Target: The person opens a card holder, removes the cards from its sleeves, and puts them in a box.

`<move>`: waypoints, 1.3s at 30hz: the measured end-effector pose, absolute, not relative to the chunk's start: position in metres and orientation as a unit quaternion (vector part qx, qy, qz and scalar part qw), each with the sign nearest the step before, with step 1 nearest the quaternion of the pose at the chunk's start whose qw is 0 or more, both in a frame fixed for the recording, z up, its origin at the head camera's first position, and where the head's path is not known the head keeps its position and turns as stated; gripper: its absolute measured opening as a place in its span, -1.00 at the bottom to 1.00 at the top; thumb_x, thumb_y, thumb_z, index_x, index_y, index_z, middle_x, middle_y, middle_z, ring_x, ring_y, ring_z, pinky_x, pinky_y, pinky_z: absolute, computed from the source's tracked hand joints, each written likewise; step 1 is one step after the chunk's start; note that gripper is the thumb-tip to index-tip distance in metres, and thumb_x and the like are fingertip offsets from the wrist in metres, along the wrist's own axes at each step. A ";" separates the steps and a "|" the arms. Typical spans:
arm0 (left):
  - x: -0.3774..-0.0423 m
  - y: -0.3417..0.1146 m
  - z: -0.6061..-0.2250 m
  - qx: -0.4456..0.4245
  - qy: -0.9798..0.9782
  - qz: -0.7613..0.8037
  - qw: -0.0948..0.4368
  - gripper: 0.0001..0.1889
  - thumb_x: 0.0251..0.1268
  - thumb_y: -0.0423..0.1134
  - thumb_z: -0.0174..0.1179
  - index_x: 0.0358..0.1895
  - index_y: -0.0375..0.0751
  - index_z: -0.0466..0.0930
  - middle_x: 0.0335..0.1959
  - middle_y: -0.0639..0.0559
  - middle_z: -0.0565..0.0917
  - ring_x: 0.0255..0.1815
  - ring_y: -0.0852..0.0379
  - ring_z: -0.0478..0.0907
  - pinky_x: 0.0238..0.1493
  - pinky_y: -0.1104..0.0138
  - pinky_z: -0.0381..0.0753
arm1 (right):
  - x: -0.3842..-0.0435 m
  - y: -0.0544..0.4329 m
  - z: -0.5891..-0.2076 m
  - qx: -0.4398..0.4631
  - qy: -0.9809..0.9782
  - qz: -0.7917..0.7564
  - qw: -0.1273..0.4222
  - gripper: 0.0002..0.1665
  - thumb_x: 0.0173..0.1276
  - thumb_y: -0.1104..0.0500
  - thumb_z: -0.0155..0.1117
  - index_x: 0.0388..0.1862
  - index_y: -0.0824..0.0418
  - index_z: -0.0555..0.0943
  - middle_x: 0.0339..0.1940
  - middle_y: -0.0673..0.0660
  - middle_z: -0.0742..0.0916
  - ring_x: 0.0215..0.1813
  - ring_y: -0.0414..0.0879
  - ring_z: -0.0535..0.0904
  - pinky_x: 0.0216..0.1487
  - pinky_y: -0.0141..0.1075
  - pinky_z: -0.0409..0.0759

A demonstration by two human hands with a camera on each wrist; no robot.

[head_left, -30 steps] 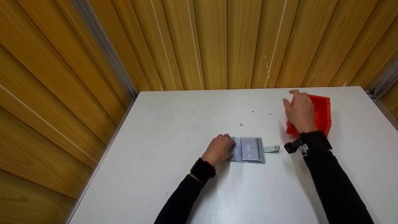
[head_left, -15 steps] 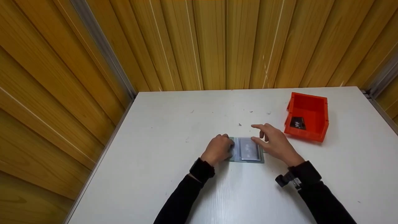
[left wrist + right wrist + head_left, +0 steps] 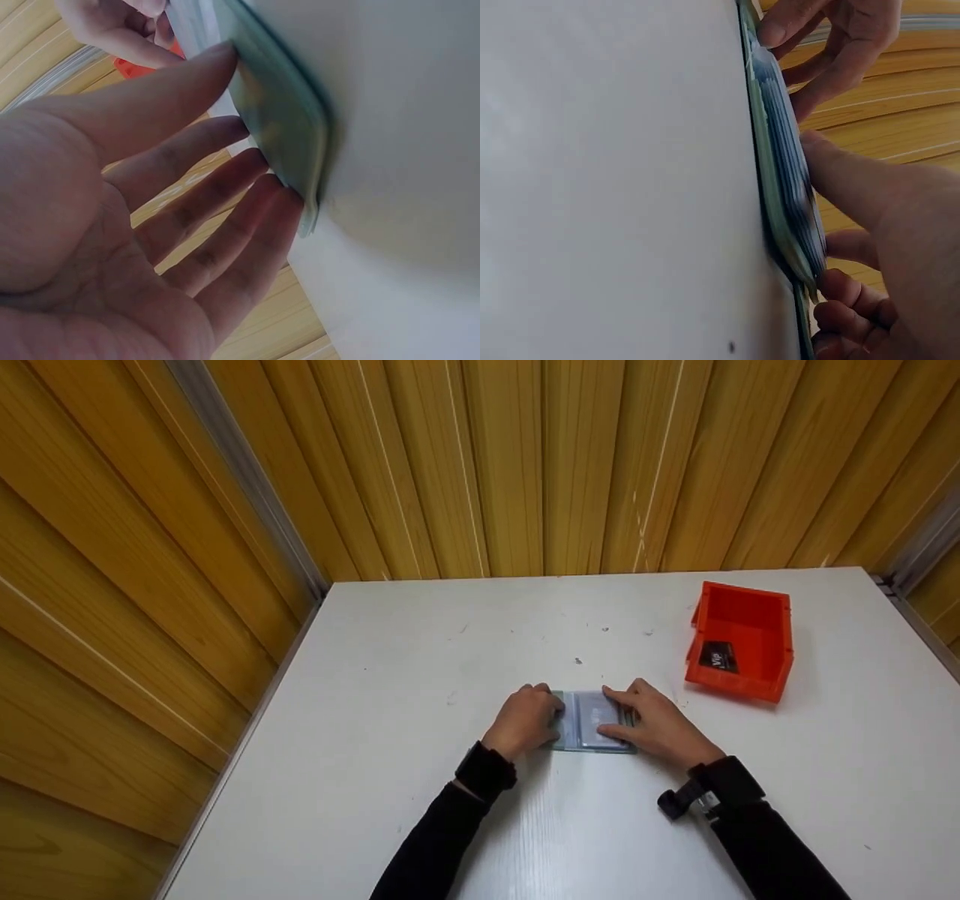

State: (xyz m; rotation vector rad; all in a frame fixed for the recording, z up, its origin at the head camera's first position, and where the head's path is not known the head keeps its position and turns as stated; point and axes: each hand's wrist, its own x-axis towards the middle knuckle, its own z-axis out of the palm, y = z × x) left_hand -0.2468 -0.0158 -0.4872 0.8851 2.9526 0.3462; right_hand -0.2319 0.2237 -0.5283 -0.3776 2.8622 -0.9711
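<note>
While the green card holder (image 3: 570, 720) lies open on the white table (image 3: 337, 720), our left hand (image 3: 519, 723) and right hand (image 3: 660, 727) touch it.
The left rests on its left side, fingers relaxed; the right's thumb and forefinger touch its clear sleeves (image 3: 591, 716), and we cannot tell whether they pinch.

1. Head view: moderate, even light. Pale glare on tabletop (image 3: 555, 825), wearer's side of left hand (image 3: 521, 724) and right hand (image 3: 660, 727).
2. Soft shadow under left wrist.
3. Left wrist view: tabletop bright beyond left hand; detail soft.
4. Right wrist view: dimmer; dark shadow edging card holder (image 3: 787, 172) beside right hand.
</note>
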 end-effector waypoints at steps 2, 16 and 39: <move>-0.247 -0.017 -0.487 0.283 0.952 0.113 0.020 -0.63 0.10 -0.27 0.58 0.02 -0.18 0.81 -0.10 -0.03 0.75 -0.12 0.07 0.61 -0.04 0.34 0.64 | -0.234 0.224 -0.529 -0.121 0.935 -0.331 0.047 -0.11 0.25 -0.16 0.56 0.49 0.13 0.49 -0.24 0.08 0.41 -0.21 -0.08 0.32 -0.29 -0.34 0.22; -0.246 -0.024 -0.486 0.298 0.947 0.120 0.006 -0.63 0.08 -0.28 0.59 0.00 -0.18 0.81 -0.14 -0.05 0.74 -0.14 0.03 0.62 -0.05 0.33 0.64 | -0.234 0.216 -0.525 -0.123 0.912 -0.392 -0.018 -0.83 0.19 0.15 0.63 -0.49 0.03 0.75 -0.43 0.01 0.58 -0.29 -0.10 0.49 -0.28 -0.42 0.45; -0.263 -0.045 -0.469 0.310 0.920 0.239 0.016 -0.60 0.29 -0.32 0.45 0.19 -0.19 0.71 0.04 -0.12 0.69 0.10 0.02 0.63 0.15 0.27 0.64 | -0.215 0.182 -0.522 -0.262 0.896 -0.353 0.055 -0.69 0.51 0.14 0.32 0.17 0.06 0.76 -0.30 0.01 0.44 -0.22 -0.17 0.33 -0.23 -0.36 0.28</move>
